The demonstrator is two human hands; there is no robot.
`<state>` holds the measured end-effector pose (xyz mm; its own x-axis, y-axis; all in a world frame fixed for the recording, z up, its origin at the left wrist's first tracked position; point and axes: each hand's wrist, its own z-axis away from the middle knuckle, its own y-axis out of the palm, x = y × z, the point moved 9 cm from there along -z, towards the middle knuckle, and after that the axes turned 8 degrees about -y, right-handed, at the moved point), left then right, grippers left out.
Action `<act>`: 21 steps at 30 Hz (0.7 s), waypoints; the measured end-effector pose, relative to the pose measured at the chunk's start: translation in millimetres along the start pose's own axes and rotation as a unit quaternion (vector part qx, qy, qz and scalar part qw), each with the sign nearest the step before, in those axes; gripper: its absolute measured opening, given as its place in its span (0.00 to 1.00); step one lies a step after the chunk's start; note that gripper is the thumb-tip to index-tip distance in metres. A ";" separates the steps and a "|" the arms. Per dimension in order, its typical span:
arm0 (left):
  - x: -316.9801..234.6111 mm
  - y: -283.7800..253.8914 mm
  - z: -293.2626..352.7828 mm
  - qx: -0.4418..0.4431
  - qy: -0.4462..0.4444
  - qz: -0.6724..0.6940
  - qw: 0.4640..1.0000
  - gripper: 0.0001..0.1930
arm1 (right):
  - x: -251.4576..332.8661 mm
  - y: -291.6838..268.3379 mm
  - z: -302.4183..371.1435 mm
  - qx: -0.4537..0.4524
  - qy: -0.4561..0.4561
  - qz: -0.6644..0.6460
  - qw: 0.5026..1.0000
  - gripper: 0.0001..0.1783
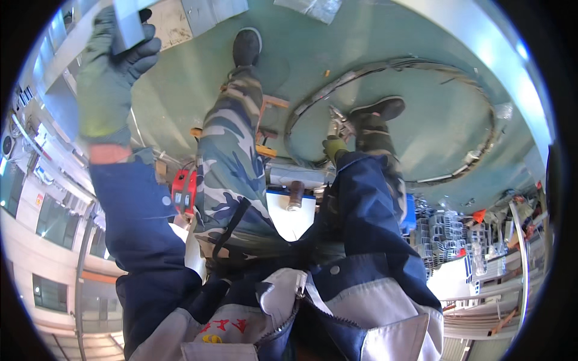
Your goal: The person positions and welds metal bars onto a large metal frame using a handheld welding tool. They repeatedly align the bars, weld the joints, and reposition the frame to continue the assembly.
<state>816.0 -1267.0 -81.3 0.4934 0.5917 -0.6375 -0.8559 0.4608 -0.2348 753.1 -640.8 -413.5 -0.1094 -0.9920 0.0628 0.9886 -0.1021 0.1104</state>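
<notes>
The left hand, in a grey-green work glove, is raised high at the upper left of the view, its fingers curled and clamped around the lower end of a flat grey metal piece. The piece stands up out of the fist toward the top edge of the picture, so only its lower part shows. Below the glove a strip of wrist shows, then a dark blue sleeve.

The right hand, in a yellow-green glove, is held low near the middle of the view, well apart from the left hand. It is closed on a small metal tool whose shiny end sticks out above the knuckles. I cannot tell exactly what kind of tool it is. Its tip lies just beside a large ring of thin metal strip lying flat on the green floor.

The person's two legs in camouflage trousers reach out over the floor, the left shoe well outside the ring, the right shoe inside its near edge. Between the legs sits a white and blue block with a brown cylinder on it, and a red clamp-like device shows beside the left leg.
</notes>
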 end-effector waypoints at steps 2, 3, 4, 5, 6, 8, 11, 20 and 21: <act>-4.9 8.2 2.3 0.009 0.041 0.018 0.999 0.25 | -21.0 4.0 -22.7 -0.033 0.011 0.019 0.999 0.14; -6.1 10.4 1.0 0.036 0.055 0.014 0.998 0.25 | -23.6 2.9 -35.5 -0.048 0.009 0.031 0.998 0.14; -13.7 7.2 7.4 0.052 0.069 0.006 0.996 0.25 | -22.9 4.8 -40.3 -0.055 0.004 0.043 0.998 0.14; -6.7 7.4 4.2 0.022 0.084 -0.007 0.996 0.25 | -32.8 -3.9 -48.3 -0.085 0.011 0.048 0.995 0.14; -8.8 6.8 6.9 -0.021 0.096 -0.030 0.995 0.26 | -32.9 -5.8 -63.5 -0.101 0.008 0.050 0.994 0.14; -15.9 1.2 11.8 -0.105 0.148 -0.068 0.981 0.28 | -42.0 -10.3 -82.3 -0.129 0.011 0.055 0.990 0.15; -24.5 -0.3 19.5 -0.052 0.172 -0.003 0.984 0.31 | -43.4 -13.7 -113.7 -0.158 0.000 0.055 0.986 0.15; -17.1 -5.5 14.7 -0.092 0.224 0.047 0.969 0.27 | -55.3 -21.1 -141.4 -0.252 -0.021 0.047 0.966 0.16; -16.5 -1.7 13.6 -0.095 0.215 0.040 0.971 0.27 | -59.7 -22.5 -138.2 -0.262 -0.021 0.047 0.964 0.16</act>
<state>811.4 -1268.5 -60.5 0.3484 0.2705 -0.8975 -0.9223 0.2696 -0.2768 751.7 -589.5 -556.8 -0.0093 -0.9959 0.0894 0.9093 -0.0456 -0.4135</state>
